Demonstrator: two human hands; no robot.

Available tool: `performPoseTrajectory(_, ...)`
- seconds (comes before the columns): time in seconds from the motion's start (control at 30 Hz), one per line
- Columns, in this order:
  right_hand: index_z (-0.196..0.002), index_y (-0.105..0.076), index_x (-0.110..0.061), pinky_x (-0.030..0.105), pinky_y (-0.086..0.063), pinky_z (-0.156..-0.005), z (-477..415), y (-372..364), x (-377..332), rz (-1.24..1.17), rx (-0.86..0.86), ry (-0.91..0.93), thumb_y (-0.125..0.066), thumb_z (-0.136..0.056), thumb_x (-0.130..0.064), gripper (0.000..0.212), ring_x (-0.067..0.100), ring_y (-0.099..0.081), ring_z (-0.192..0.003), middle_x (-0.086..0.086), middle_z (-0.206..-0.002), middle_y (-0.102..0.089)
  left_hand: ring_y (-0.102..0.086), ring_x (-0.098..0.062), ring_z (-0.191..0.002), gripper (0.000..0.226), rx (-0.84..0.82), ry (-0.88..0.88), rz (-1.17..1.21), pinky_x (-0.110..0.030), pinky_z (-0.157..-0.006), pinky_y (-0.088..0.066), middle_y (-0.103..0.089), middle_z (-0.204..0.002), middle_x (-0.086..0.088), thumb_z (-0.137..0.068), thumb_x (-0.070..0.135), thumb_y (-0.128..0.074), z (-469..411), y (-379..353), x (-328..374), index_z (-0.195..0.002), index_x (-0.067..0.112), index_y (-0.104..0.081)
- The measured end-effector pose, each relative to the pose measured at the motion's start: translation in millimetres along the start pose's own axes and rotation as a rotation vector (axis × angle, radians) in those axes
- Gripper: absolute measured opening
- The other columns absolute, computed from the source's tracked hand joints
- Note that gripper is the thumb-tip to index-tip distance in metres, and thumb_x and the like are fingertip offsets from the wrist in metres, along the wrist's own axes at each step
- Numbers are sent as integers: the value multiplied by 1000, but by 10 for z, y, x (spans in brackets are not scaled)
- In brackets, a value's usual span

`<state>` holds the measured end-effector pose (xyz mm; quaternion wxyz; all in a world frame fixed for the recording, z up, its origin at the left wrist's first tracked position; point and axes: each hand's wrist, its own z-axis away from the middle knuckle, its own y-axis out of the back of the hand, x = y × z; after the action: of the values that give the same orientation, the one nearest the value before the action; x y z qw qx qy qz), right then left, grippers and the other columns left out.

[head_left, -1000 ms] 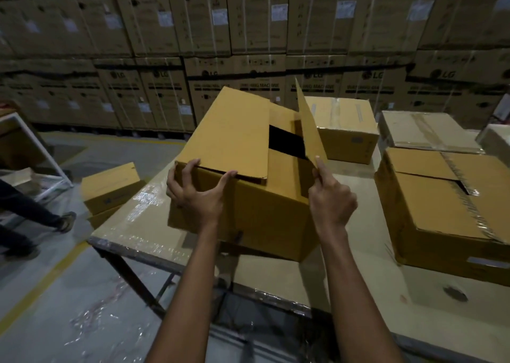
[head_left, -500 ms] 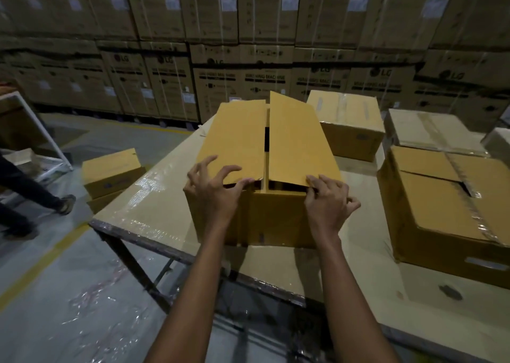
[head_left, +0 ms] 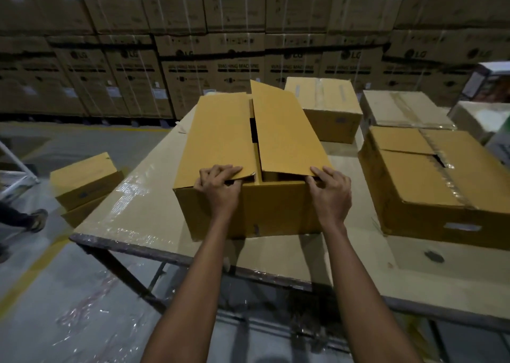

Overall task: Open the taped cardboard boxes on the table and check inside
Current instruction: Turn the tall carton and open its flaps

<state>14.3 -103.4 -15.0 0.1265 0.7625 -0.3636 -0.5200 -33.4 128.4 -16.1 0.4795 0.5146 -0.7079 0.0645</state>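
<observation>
A yellow-brown cardboard box (head_left: 248, 208) stands near the table's front left corner, its two long top flaps lowered with a dark gap between them. My left hand (head_left: 219, 187) grips the near edge of the left flap (head_left: 220, 133), fingers curled over it. My right hand (head_left: 329, 190) holds the near edge of the right flap (head_left: 287, 136), fingertips tucked under it. That right flap sits slightly raised at its far end. Nothing of the box's inside shows except darkness in the gap.
On the table (head_left: 132, 219), a large taped box with a torn seam (head_left: 438, 186) sits to the right, a smaller taped box (head_left: 328, 106) behind, and a flat one (head_left: 403, 108) at back right. Two boxes (head_left: 85, 180) lie on the floor left. A person's foot (head_left: 36, 220) is at the left edge. Stacked cartons fill the background.
The box was tilted with its right flap lifted upright; now it sits flat and both flaps are folded down. Both hands shifted to the flaps' near edges.
</observation>
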Motion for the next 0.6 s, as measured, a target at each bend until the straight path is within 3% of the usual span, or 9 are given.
performPoseTrajectory(0.17,-122,-76,-27,46,-53,-95,268,-112,-166,-11,151,-78,-75,-92,-35,32,24,-53,-124,2,-132,-68,-44,-7,-104,35,-103,-87,0,-29,-88,-19,-70,-111,14,-74,17,-83,-137,111,-178,-105,33,-78)
performPoseTrajectory(0.3,-121,-76,-26,50,-52,-99,493,-173,-355,-4,235,-169,-76,-91,-32,30,24,-52,-126,1,-133,-67,-56,-16,-100,31,-161,-324,-88,-37,-86,-28,-74,-110,11,-79,21,-81,-277,276,-409,-108,32,-78)
performPoseTrajectory(0.47,-117,-78,-27,30,-43,-83,577,-85,-531,63,232,-194,-79,-90,-30,27,21,-55,-119,-2,-129,-71,-68,-18,-91,20,-42,-372,102,-31,-81,-41,-78,-101,1,-83,13,-79,-497,645,-476,-102,18,-80)
performPoseTrajectory(0.6,-111,-80,-29,28,-41,-75,498,3,-576,43,251,-184,-80,-89,-25,23,19,-58,-109,-3,-119,-75,-70,-17,-77,12,139,-276,301,-29,-69,-55,-77,-88,-4,-81,17,-81,-844,899,-462,-91,10,-80)
